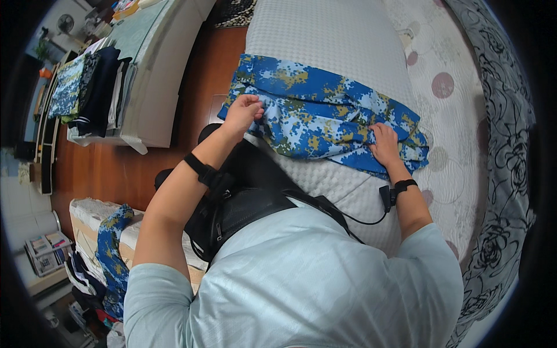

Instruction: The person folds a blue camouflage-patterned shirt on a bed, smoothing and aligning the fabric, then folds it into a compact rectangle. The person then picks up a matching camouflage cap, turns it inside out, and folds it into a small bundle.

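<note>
A blue, white and olive digital-camouflage garment point(304, 126) lies crosswise on the bed in front of me, folded into a long strip with wrinkles. My left hand point(244, 114) is over its left end, the fingers loosely curled and no cloth visible between them. Palm down, my right hand point(386, 143) rests on the garment near its right end, thumb apart from the fingers. Cloth bunches around the fingertips, and whether they pinch it is hidden. Both wrists wear black straps with small devices; a cable point(365, 222) runs from the right one.
The white checkered mattress cover point(322, 30) meets a quilted spread with dots point(452, 143) at right, beside a patterned grey curtain point(500, 130). Folded clothes point(95, 91) sit on the white cabinet point(161, 91) at left. More camouflage cloth point(113, 261) hangs at lower left. Reddish wood floor point(109, 174) lies between.
</note>
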`<action>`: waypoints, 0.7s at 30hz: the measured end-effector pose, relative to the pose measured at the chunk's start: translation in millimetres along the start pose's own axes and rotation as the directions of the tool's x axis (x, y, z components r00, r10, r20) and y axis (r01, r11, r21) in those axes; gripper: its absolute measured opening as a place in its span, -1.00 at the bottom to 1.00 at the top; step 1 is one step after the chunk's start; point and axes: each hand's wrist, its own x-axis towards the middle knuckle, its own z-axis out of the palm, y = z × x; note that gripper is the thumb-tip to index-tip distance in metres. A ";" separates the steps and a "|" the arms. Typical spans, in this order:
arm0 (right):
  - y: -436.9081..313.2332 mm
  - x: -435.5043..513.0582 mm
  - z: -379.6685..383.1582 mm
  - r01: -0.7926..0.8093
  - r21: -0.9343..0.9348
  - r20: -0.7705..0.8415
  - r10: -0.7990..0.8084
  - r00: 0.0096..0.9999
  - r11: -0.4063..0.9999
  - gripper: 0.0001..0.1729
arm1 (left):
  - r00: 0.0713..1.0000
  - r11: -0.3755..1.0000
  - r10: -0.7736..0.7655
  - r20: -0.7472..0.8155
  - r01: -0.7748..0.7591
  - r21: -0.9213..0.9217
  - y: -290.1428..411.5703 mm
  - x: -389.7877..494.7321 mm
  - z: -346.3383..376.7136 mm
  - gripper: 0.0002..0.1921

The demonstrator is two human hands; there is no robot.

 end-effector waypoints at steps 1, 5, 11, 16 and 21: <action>0.6 1.3 0.2 -0.008 0.004 0.014 0.007 1.000 1.000 -0.24 | 0.997 0.999 -0.038 -0.068 0.036 -0.027 -3.8 4.7 3.2 -0.80; 3.1 7.0 4.4 0.009 0.022 -0.019 -0.009 1.000 1.000 -0.23 | 0.974 0.994 -0.094 -0.206 0.103 0.034 -6.6 17.3 3.2 -0.76; 7.1 10.8 16.2 -0.009 0.026 -0.016 0.009 1.000 1.000 -0.24 | 0.920 0.962 -0.227 0.320 0.161 0.221 -3.6 17.8 -3.0 -0.83; 7.8 10.9 17.1 -0.028 0.029 0.014 0.028 1.000 0.999 -0.25 | 0.886 0.820 -0.177 0.429 -0.108 0.562 0.5 20.8 -8.2 -0.88; 5.9 10.8 16.0 -0.074 0.025 0.059 0.072 0.996 0.997 -0.30 | 0.899 0.988 0.099 0.427 -0.140 0.065 24.5 2.1 -28.5 -0.81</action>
